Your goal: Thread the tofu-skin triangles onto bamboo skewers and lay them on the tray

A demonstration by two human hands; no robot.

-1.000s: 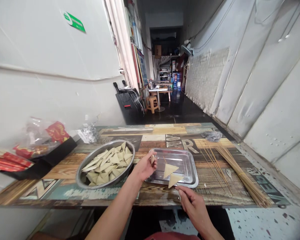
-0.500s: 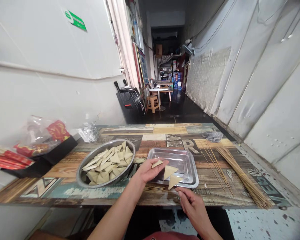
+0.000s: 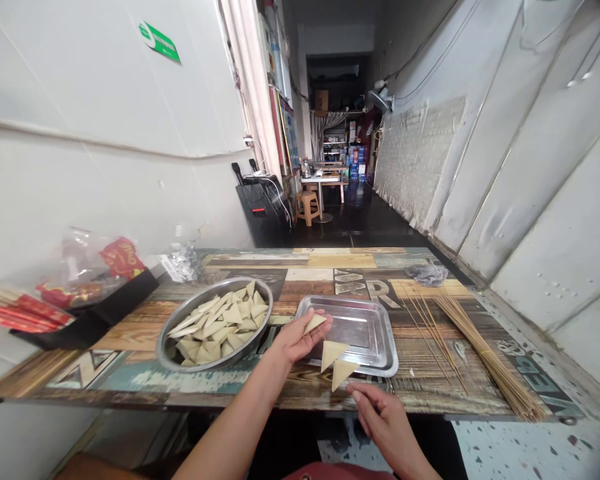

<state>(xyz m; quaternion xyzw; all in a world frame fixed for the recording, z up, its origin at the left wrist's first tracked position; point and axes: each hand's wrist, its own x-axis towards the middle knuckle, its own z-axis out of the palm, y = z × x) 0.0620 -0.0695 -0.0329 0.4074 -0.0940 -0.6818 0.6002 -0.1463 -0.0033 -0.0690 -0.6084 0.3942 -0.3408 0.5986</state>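
My left hand (image 3: 300,338), palm up over the left edge of the metal tray (image 3: 387,357), has its fingers bent around a beige tofu triangle (image 3: 314,323). My right hand (image 3: 383,417) is closed in a pinch on the near end of a thin bamboo skewer (image 3: 349,387). Two tofu triangles are threaded on that skewer, an upper one (image 3: 333,354) and a lower one (image 3: 343,375). The skewer points up toward my left hand; its tip is hard to make out. To the left, a steel bowl (image 3: 163,357) holds many more tofu triangles (image 3: 225,320).
Several loose skewers (image 3: 430,333) lie right of the tray, beside a tied skewer bundle (image 3: 490,353). A crumpled grey plastic bag (image 3: 427,273) sits at the back right. At far left stands a black box (image 3: 115,300) with red-wrapped chopsticks (image 3: 33,313) and packets.
My right hand and the skewer with its two triangles have shifted slightly left and nearer to me. The left hand's fingers have curled more around its triangle.
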